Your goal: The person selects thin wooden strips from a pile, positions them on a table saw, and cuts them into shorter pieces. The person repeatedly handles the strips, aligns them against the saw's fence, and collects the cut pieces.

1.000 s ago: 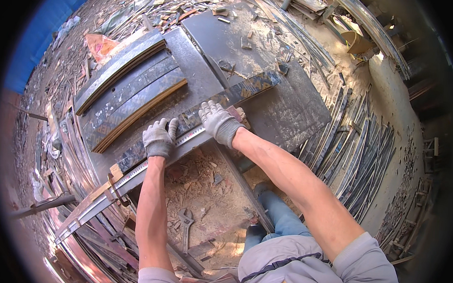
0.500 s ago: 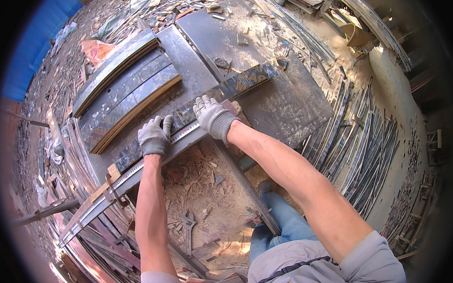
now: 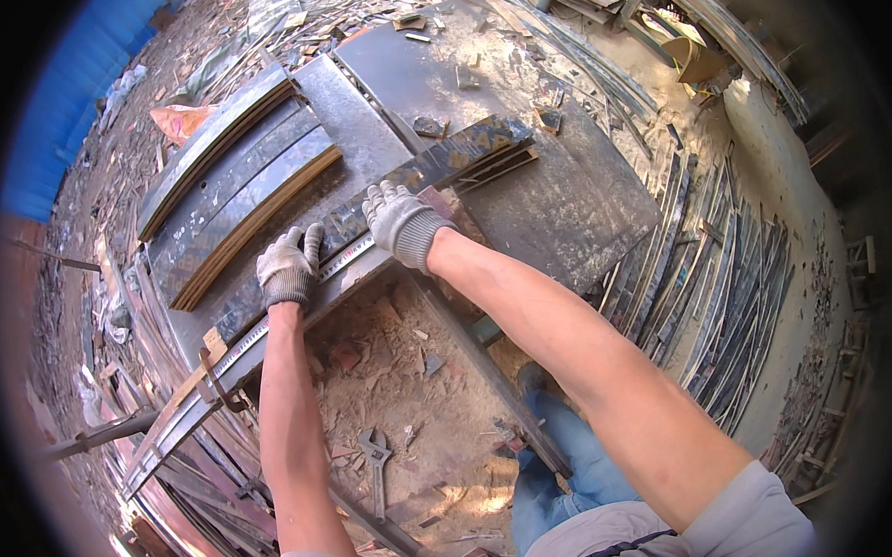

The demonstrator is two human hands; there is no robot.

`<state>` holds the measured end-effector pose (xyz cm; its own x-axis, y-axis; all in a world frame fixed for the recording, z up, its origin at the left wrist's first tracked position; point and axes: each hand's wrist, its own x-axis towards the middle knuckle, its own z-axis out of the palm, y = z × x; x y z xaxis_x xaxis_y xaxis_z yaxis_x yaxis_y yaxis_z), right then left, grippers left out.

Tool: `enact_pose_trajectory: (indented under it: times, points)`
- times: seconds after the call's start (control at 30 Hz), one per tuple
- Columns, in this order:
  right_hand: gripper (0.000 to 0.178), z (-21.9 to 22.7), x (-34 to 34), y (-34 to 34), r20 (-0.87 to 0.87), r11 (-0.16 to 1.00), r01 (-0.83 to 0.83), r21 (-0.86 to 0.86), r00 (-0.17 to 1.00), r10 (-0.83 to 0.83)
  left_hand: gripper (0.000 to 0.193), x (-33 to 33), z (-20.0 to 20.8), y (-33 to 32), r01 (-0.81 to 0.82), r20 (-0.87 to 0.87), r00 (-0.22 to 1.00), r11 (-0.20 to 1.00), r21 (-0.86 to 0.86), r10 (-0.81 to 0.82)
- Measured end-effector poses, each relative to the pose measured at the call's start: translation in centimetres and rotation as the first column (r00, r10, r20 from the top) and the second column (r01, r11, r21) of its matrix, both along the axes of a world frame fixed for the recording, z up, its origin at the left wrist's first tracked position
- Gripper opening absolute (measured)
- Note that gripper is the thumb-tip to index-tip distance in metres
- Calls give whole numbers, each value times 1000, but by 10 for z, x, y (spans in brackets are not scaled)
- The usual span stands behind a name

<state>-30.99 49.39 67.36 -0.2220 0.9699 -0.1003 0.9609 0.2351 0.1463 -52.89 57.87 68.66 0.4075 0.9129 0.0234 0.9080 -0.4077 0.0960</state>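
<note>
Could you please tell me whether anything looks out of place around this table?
Yes: an adjustable wrench lies in the sawdust below the table, an odd spot for a tool. Loose offcuts also litter its top, beyond the right hand.

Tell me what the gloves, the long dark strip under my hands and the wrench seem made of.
Gloves: probably knitted fabric, matte grey, judging by the ribbed cuffs. Strip: likely film-faced plywood; its dark top carries printed marks and its edge looks brown, though the core is hard to make out. Wrench: metal, perhaps steel, going by its dull grey surface.
</note>
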Motion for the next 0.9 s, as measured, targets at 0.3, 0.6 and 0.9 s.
enact_pose_trajectory:
  times: [0.3,0.6,0.9]
  points:
    - [54,-7,1,0,-62,991,2,136,998,6,61,1,-3,-2,-11,-6,1000,998,68,12]
    - [51,-17,-1,4,-133,973,46,227,991,-15,62,0,-6,-3,-2,-1,1000,997,83,2]
    - [51,-16,-4,8,-129,989,59,132,991,-42,61,1,-11,0,-8,37,999,995,104,4]
